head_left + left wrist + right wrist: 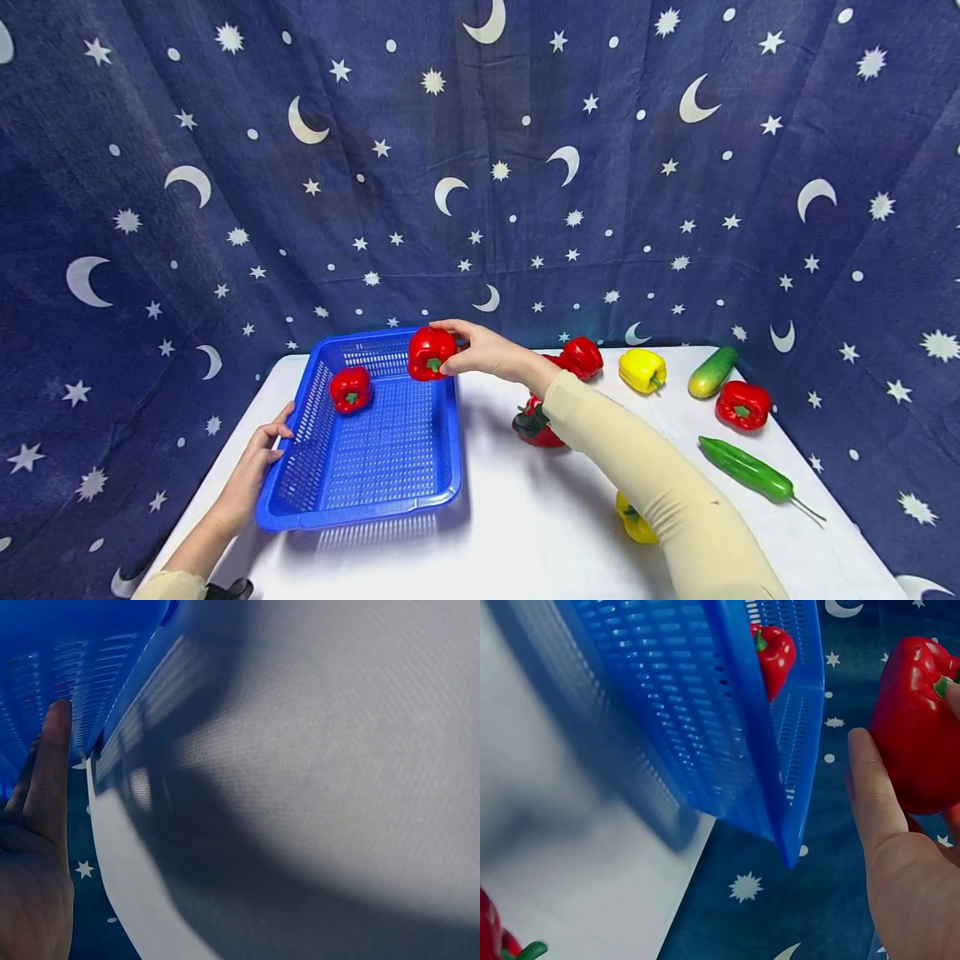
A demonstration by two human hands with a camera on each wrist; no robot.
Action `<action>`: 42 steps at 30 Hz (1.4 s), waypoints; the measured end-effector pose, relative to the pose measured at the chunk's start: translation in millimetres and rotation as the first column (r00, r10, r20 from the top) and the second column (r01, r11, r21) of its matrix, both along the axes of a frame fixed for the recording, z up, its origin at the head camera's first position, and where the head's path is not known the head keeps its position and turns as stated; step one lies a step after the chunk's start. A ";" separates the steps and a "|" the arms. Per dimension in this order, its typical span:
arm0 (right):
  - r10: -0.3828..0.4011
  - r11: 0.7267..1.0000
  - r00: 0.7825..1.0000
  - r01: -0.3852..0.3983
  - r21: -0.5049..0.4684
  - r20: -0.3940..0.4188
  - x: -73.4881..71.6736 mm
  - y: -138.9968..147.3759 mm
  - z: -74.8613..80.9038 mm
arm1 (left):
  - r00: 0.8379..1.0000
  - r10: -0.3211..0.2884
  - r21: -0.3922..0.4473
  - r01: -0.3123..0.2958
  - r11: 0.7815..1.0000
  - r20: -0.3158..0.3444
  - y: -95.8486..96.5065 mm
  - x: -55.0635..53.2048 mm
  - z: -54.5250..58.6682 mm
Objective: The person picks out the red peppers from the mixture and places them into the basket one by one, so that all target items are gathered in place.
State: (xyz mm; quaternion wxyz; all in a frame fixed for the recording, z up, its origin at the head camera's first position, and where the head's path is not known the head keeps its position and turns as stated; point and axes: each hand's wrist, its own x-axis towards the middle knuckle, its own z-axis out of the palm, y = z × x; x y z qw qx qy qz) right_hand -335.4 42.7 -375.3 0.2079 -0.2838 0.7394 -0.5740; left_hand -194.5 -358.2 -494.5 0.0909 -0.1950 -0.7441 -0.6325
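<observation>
My right hand [487, 350] holds a red bell pepper [431, 354] over the right rim of a blue plastic basket [447, 433]. The thumb lies near the green stem, and the fingers go round the far side. In the right wrist view the same pepper [919, 735] shows close up at the right edge. My left hand [251, 471] grips the basket's left rim, and in the left wrist view one finger [52, 765] lies along the slotted outer wall. Inside the basket, toward the back left, sits another red bell pepper [350, 389].
Right of the basket, red peppers [582, 358] lie on the white table [510, 517], partly behind my right arm. Farther right are a yellow pepper [642, 371], a cucumber [712, 372], a red pepper [742, 406] and a long green chili [750, 471]. My sleeve partly hides another yellow pepper [633, 521].
</observation>
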 end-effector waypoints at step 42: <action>-0.081 0.989 0.982 0.101 -0.110 0.173 -28.2 -107.8 -2.4 | 0.997 0.046 -0.066 -0.042 0.997 0.066 -0.3 4.1 3.8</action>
